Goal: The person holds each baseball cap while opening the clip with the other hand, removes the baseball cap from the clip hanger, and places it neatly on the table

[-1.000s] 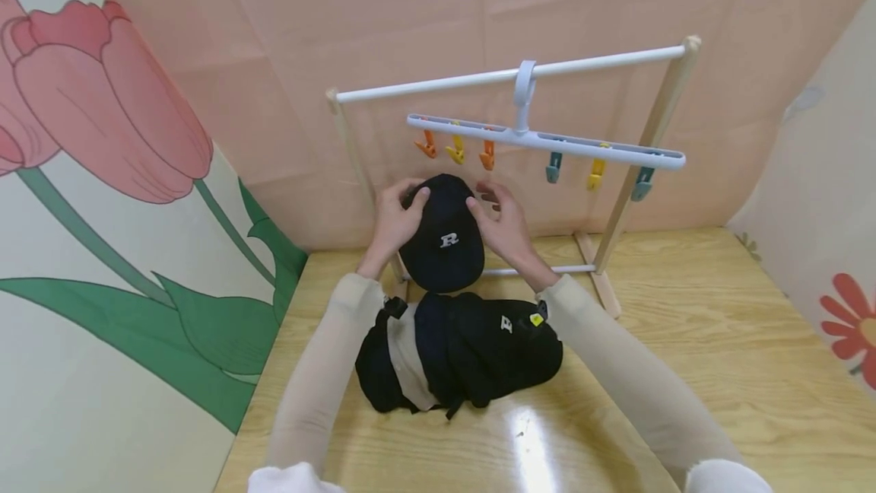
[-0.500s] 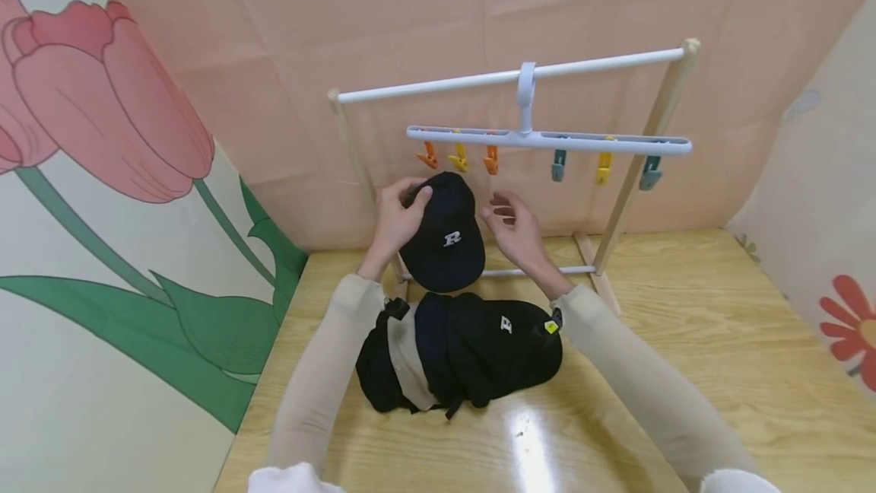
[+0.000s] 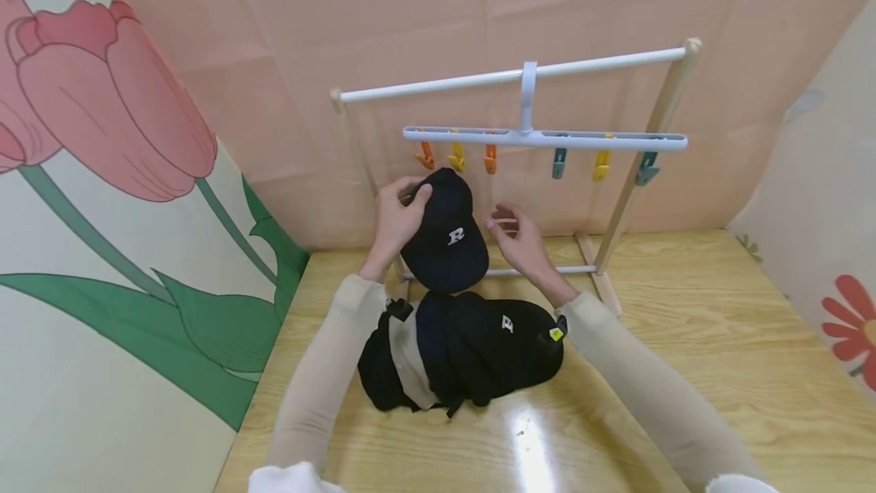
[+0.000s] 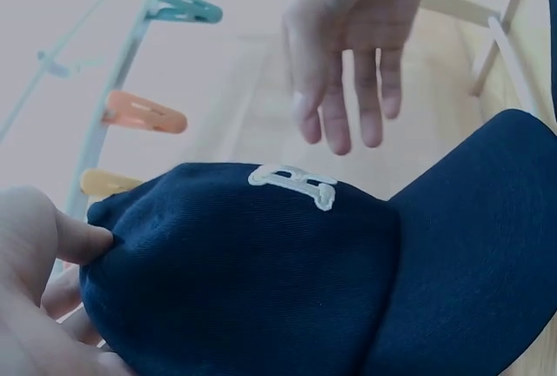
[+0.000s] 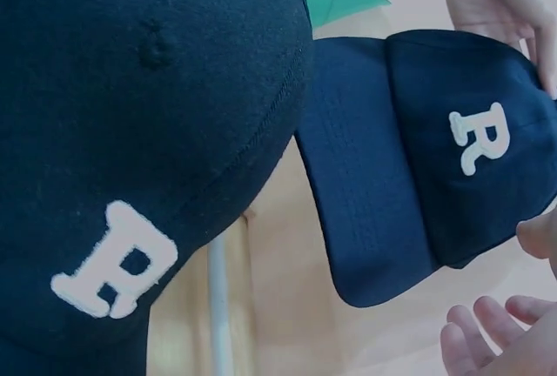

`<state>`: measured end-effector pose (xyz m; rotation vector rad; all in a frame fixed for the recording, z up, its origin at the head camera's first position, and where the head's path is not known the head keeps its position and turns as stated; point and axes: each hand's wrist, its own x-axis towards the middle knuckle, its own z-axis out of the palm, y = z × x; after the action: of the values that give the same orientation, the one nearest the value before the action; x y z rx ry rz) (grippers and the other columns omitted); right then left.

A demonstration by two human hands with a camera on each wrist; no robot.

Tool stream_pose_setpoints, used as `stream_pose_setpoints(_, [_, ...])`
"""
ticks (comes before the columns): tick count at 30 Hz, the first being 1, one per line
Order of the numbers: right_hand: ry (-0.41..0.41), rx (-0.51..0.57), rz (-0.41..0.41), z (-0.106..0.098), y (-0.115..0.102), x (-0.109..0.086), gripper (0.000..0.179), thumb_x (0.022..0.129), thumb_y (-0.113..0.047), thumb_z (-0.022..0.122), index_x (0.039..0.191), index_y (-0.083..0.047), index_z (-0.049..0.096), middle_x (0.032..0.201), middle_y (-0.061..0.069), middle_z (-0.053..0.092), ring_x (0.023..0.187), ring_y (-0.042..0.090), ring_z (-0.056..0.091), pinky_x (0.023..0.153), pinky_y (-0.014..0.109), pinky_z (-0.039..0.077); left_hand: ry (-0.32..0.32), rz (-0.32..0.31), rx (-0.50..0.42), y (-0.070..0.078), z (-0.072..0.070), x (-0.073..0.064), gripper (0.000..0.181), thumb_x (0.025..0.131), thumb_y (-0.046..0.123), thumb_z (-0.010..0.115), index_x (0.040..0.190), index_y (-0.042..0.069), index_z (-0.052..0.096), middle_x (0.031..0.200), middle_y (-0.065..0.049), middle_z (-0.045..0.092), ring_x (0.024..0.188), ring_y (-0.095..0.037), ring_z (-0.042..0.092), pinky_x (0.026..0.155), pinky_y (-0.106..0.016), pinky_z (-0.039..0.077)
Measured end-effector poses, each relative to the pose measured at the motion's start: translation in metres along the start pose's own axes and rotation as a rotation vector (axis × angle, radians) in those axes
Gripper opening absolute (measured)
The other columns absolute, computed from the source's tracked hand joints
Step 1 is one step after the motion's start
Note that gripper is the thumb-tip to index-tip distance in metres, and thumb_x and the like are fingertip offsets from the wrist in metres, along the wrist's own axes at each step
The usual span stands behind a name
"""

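A dark navy baseball cap (image 3: 438,265) with a white letter R hangs brim down in front of the rack. My left hand (image 3: 399,219) pinches the edge of its crown between thumb and fingers, which also shows as the left hand (image 4: 39,280) in the left wrist view. To the cap's right, my right hand (image 3: 523,246) is apart from it, fingers loosely bent and holding nothing. Just above the crown, a yellow clip (image 3: 456,161) and an orange clip (image 3: 490,161) hang from the pale hanger (image 3: 479,137).
The hanger hooks over a white rod (image 3: 438,86) on a wooden-legged rack. Teal clips (image 3: 559,164) hang from its right half. Several overlapping caps, with a black cap (image 3: 520,360) outermost, lie on the wooden table (image 3: 684,371) beneath my forearms.
My right hand has come off the cap's side and moved right and slightly down. The left hand keeps its pinch while the cap has tilted a little. The hanger has swung slightly.
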<state>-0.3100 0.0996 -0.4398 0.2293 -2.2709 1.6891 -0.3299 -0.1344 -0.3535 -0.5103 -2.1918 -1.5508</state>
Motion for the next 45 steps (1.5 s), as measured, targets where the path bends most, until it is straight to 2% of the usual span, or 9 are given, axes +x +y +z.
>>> stream_pose_setpoints(7, [-0.008,-0.025,0.033,-0.001,0.004,-0.004,0.053,0.107,-0.024,0.067,0.148,0.007,0.053,0.14,0.026,0.064,0.13,0.045,0.063,0.111,0.055,0.051,0.024,-0.011,-0.01,0.002,0.002,0.0,0.022,0.103,0.01,0.069,0.117,-0.003,0.078,0.118,-0.022,0.078,0.115,-0.035,0.072,0.106,-0.051,0.055])
stream_pose_setpoints(12, [-0.03,-0.054,0.097,-0.001,0.006,-0.009,0.054,0.107,-0.027,0.067,0.15,0.002,0.054,0.141,0.023,0.064,0.13,0.044,0.063,0.11,0.056,0.052,0.037,-0.014,-0.015,0.004,0.003,0.0,0.021,0.102,0.01,0.069,0.116,-0.003,0.078,0.117,-0.022,0.078,0.113,-0.035,0.073,0.105,-0.05,0.055])
stream_pose_setpoints(17, [-0.067,-0.092,0.174,-0.001,0.013,-0.013,0.059,0.107,-0.033,0.064,0.154,0.0,0.049,0.147,0.023,0.06,0.134,0.044,0.06,0.111,0.056,0.051,0.061,-0.03,-0.041,0.004,0.005,0.0,0.02,0.102,0.009,0.069,0.115,-0.003,0.079,0.117,-0.022,0.078,0.112,-0.035,0.073,0.104,-0.049,0.056])
stream_pose_setpoints(22, [-0.094,-0.105,0.205,0.001,0.017,-0.017,0.065,0.108,-0.033,0.063,0.156,0.005,0.044,0.148,0.026,0.057,0.137,0.045,0.058,0.114,0.056,0.049,0.081,-0.042,-0.074,0.003,0.006,-0.001,0.021,0.102,0.009,0.07,0.116,-0.004,0.078,0.117,-0.023,0.077,0.111,-0.036,0.074,0.103,-0.048,0.057])
stream_pose_setpoints(27, [-0.134,-0.112,0.247,0.001,0.021,-0.02,0.068,0.108,-0.04,0.061,0.158,0.003,0.042,0.151,0.027,0.055,0.139,0.043,0.055,0.114,0.056,0.048,0.098,-0.058,-0.066,0.003,0.007,-0.002,0.021,0.102,0.011,0.071,0.115,-0.003,0.078,0.116,-0.022,0.077,0.111,-0.036,0.073,0.103,-0.048,0.057])
stream_pose_setpoints(32, [-0.159,-0.061,0.29,0.001,0.023,-0.022,0.068,0.11,-0.04,0.058,0.159,0.003,0.04,0.152,0.026,0.053,0.133,0.042,0.06,0.11,0.055,0.051,0.106,-0.065,-0.069,0.004,0.007,-0.001,0.02,0.102,0.011,0.071,0.114,-0.003,0.078,0.114,-0.022,0.078,0.111,-0.036,0.073,0.103,-0.047,0.057])
stream_pose_setpoints(37, [-0.194,0.078,0.332,0.004,0.024,-0.022,0.068,0.111,-0.034,0.057,0.161,0.007,0.034,0.147,0.031,0.056,0.113,0.035,0.071,0.106,0.056,0.055,0.106,-0.058,-0.086,0.006,0.009,-0.002,0.021,0.102,0.012,0.071,0.116,-0.002,0.078,0.115,-0.021,0.077,0.111,-0.036,0.073,0.103,-0.047,0.057])
stream_pose_setpoints(40, [-0.22,0.104,0.363,0.004,0.024,-0.023,0.069,0.112,-0.034,0.055,0.161,0.009,0.032,0.142,0.032,0.06,0.106,0.031,0.074,0.106,0.055,0.056,0.109,-0.061,-0.085,0.005,0.01,-0.002,0.021,0.103,0.012,0.071,0.117,-0.002,0.078,0.117,-0.021,0.077,0.112,-0.035,0.073,0.103,-0.047,0.057])
stream_pose_setpoints(45, [-0.247,0.123,0.397,0.005,0.026,-0.027,0.068,0.112,-0.033,0.055,0.158,0.013,0.035,0.131,0.031,0.067,0.113,0.043,0.073,0.109,0.058,0.053,0.111,-0.062,-0.078,0.005,0.011,-0.004,0.022,0.103,0.011,0.071,0.118,-0.002,0.078,0.118,-0.021,0.077,0.113,-0.035,0.073,0.103,-0.046,0.058])
